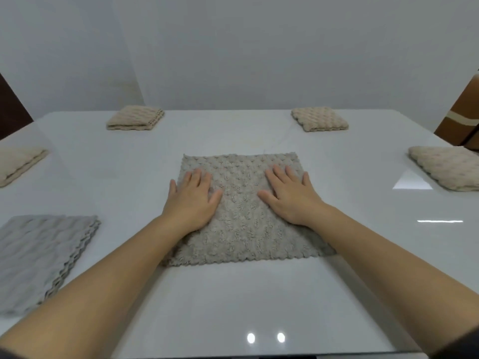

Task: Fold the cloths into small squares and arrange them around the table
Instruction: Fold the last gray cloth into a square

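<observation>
Bare forearms reach in over the near edge of the white table [233,307]. Left hand [190,198] and right hand [293,196] lie flat, fingers straight and slightly spread, pressing the unfolded taupe cloth [243,229] at table centre, gripping nothing. Grey cloth [41,255] lies near-left. Folded beige: far-left square [134,118], far-right square [319,119], left-edge square [18,163], right-edge square [448,167].

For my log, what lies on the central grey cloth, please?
The left hand and right hand lie flat on the grey fleecy square cloth; fabric beneath them is hidden.
</observation>
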The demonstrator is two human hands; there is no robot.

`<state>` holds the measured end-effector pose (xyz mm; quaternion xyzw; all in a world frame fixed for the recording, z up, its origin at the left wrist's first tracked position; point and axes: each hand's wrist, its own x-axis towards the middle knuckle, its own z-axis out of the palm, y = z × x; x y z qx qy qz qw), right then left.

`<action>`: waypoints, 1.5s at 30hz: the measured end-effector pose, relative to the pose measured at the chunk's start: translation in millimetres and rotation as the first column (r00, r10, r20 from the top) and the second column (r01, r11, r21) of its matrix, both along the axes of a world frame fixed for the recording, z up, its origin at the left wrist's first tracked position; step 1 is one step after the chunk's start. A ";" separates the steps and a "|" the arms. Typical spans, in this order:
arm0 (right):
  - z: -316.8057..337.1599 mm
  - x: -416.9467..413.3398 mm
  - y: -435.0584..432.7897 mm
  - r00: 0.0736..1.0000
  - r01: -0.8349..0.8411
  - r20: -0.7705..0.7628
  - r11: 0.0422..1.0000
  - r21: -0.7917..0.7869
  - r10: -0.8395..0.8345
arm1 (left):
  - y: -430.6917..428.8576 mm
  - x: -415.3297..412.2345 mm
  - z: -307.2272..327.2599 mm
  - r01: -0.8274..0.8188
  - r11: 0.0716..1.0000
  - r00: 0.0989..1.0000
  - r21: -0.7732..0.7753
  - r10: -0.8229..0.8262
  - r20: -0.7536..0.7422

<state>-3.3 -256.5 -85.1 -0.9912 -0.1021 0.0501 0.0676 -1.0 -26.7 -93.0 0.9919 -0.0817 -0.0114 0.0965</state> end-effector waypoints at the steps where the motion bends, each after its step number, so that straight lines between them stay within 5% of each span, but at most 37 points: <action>1: 1.2 -8.2 0.2 0.999 -0.022 0.031 0.999 0.025 0.021 | 1.8 -9.4 1.3 0.031 0.999 0.998 -0.026 -0.029 0.059; 4: 6.1 -36.8 5.6 0.985 -0.148 0.115 0.978 0.150 0.131 | 6.9 -39.7 7.8 0.226 0.964 0.931 -0.137 -0.173 0.322; 11: 5.2 -76.9 11.7 0.924 -0.349 0.258 0.900 0.260 0.283 | 21.9 -84.6 9.7 0.505 0.851 0.854 -0.146 -0.468 0.228; 17: -0.3 -93.5 20.5 0.911 -0.347 0.284 0.928 0.136 0.299 | 15.4 -92.3 5.9 0.433 0.890 0.866 -0.146 -0.365 0.340; 26: -0.1 -89.6 15.4 0.942 -0.238 0.286 0.950 0.201 0.175 | 23.8 -94.1 1.3 0.344 0.930 0.890 -0.126 -0.281 0.358; 30: 6.2 -73.4 -9.6 0.955 -0.117 0.297 0.946 0.302 0.023 | 42.9 -80.6 3.0 0.141 0.913 0.954 -0.382 -0.021 0.301; 36: 5.4 -63.9 -45.4 0.971 0.006 0.146 0.631 0.775 -0.188 | 48.6 -73.4 3.3 -0.046 0.680 0.950 -0.732 0.255 0.178; 45: 9.5 -67.2 -62.0 0.976 0.045 0.032 0.340 0.939 -0.216 | 48.6 -80.5 3.3 0.016 0.510 0.947 -0.860 0.269 0.177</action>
